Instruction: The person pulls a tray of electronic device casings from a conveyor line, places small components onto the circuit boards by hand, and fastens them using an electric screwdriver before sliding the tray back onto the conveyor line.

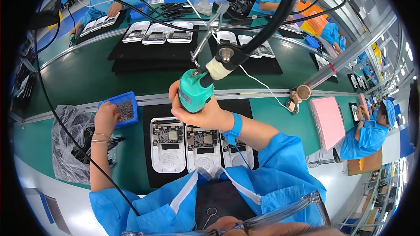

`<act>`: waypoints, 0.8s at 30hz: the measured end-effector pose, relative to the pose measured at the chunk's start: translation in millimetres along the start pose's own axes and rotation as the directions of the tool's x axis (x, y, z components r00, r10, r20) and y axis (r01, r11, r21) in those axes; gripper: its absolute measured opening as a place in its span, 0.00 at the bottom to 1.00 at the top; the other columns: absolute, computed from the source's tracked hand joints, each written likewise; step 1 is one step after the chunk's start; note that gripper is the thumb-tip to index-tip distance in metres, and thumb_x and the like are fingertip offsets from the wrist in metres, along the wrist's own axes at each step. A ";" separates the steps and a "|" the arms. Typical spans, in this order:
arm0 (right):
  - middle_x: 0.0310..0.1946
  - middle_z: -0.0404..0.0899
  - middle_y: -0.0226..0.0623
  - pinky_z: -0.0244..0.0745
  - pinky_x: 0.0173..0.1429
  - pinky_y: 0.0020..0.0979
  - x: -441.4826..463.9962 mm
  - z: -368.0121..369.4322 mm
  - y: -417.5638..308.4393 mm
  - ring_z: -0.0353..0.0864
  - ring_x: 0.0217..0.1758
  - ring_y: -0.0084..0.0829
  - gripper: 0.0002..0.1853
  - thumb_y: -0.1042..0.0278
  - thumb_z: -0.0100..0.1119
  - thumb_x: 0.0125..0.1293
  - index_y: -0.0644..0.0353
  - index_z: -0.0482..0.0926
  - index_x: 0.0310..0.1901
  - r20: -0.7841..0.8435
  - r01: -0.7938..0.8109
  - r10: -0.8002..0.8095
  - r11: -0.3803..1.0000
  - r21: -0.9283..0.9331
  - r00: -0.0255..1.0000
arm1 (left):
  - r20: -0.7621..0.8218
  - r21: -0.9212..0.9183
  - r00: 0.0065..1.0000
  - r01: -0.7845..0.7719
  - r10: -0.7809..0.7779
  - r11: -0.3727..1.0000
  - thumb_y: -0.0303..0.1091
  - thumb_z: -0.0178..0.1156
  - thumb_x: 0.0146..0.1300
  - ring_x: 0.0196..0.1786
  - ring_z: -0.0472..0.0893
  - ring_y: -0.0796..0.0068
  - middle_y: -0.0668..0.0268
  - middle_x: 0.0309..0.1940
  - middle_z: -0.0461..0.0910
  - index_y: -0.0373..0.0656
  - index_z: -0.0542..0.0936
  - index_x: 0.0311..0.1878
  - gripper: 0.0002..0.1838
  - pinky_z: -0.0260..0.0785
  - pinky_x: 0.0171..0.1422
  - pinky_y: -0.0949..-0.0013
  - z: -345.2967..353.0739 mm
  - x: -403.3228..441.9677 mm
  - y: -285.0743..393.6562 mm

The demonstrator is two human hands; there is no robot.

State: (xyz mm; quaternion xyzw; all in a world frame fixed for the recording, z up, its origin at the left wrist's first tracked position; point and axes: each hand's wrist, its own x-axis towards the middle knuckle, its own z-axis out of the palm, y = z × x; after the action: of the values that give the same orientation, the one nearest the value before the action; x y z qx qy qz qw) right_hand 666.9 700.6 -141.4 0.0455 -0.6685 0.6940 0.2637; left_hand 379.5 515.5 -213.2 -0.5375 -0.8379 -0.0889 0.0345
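Observation:
My right hand (pixel 214 112) is wrapped round a green electric screwdriver (pixel 195 89), which hangs from an overhead arm. Below it, several white device housings with exposed circuit boards lie in a row; the left housing (pixel 168 145) and the middle housing (pixel 203 148) show well, while my right forearm partly covers the right housing (pixel 238 156). At the left edge of a blue bin (pixel 135 105) of small screws (pixel 125 110), my left hand (pixel 106 116) has its fingers curled together. Whatever they may pinch is too small to see. The screwdriver's tip is hidden.
A black mat (pixel 153 179) lies under the housings. Left of it sits a clear plastic bag (pixel 65 144) with black parts. Cables cross overhead. More housings (pixel 156 33) rest on black mats across the bench. A pink stack (pixel 327 122) stands right, near a co-worker (pixel 367 135).

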 end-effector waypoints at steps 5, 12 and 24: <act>0.25 0.74 0.25 0.65 0.31 0.19 3.5 3.8 -1.8 0.71 0.25 0.13 0.15 0.79 0.61 0.59 0.64 0.68 0.45 0.010 -0.064 0.064 0.998 0.016 0.998 | -0.058 0.017 0.996 -0.069 0.070 0.997 0.27 0.57 0.56 0.42 0.75 0.51 0.55 0.31 0.75 0.37 0.77 0.28 0.04 0.70 0.47 0.55 9.4 2.3 -1.5; 0.24 0.73 0.26 0.65 0.29 0.19 15.4 9.7 -9.9 0.71 0.25 0.14 0.14 0.80 0.61 0.59 0.65 0.68 0.45 0.010 -0.011 0.011 0.999 -0.043 1.000 | -0.272 -0.046 0.962 0.027 -0.039 0.999 0.24 0.52 0.62 0.42 0.76 0.49 0.53 0.33 0.76 0.36 0.76 0.36 0.04 0.71 0.47 0.54 -14.8 -0.6 18.2; 0.20 0.67 0.33 0.64 0.25 0.27 23.1 28.8 -10.4 0.62 0.18 0.20 0.14 0.73 0.51 0.64 0.61 0.58 0.47 0.003 0.083 -0.086 0.971 0.225 0.996 | -0.372 -0.684 0.920 -0.364 0.126 0.632 0.18 0.66 0.50 0.32 0.79 0.63 0.59 0.31 0.80 0.35 0.81 0.35 0.08 0.74 0.35 0.67 -12.1 -44.9 150.1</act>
State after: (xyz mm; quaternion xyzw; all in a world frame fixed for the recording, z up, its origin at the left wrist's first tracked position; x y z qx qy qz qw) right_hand 643.2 679.9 -119.5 0.1078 -0.5849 0.7530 0.2816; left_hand 534.0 534.1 -191.4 -0.5951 -0.6319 -0.4937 -0.0529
